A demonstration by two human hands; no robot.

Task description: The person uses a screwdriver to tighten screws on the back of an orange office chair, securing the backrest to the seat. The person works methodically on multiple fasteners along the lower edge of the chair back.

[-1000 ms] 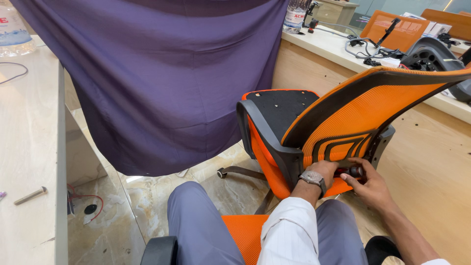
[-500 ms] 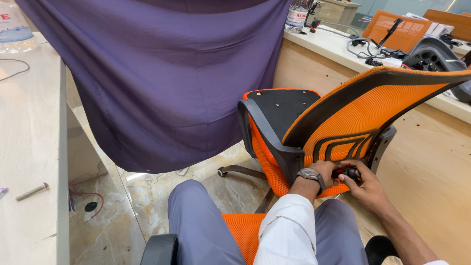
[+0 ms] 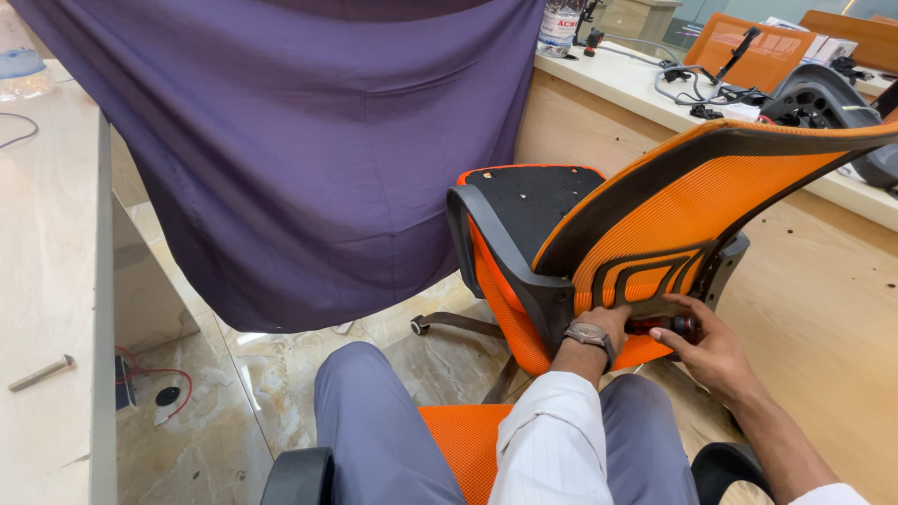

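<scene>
Floor: pale marbled floor [image 3: 215, 421] under me, with a red wire [image 3: 150, 374] lying by the left tabletop's base
Left tabletop: a light stone tabletop [image 3: 47, 281] runs along my left, a single bolt [image 3: 40, 373] lying on it
Far tabletop: a wood-fronted tabletop [image 3: 617, 79] on the right carries cables and a plastic bottle [image 3: 559, 23]
Curtain: a big purple cloth [image 3: 309, 150] hangs across the middle of the room down to near the floor
Chair: the orange mesh office chair [image 3: 673, 215] is tipped toward me, its backrest sloping up to the right and its black seat facing the cloth
My left hand: my left hand [image 3: 603, 327], watch on the wrist, presses against the lower edge of the backrest, fingers curled onto the frame
My right hand: my right hand [image 3: 706, 346] closes its fingers round a small dark red-tipped tool [image 3: 659, 325] held at the joint under the backrest, just beside the left hand
Since a second ago: both hands stay at the same joint; the right hand sits a little closer in on the tool
Hard to make out: the tool's tip and the part it meets are hidden behind my fingers; my own orange seat is mostly covered by my legs; the chair's wheeled base is cut off by its seat
</scene>
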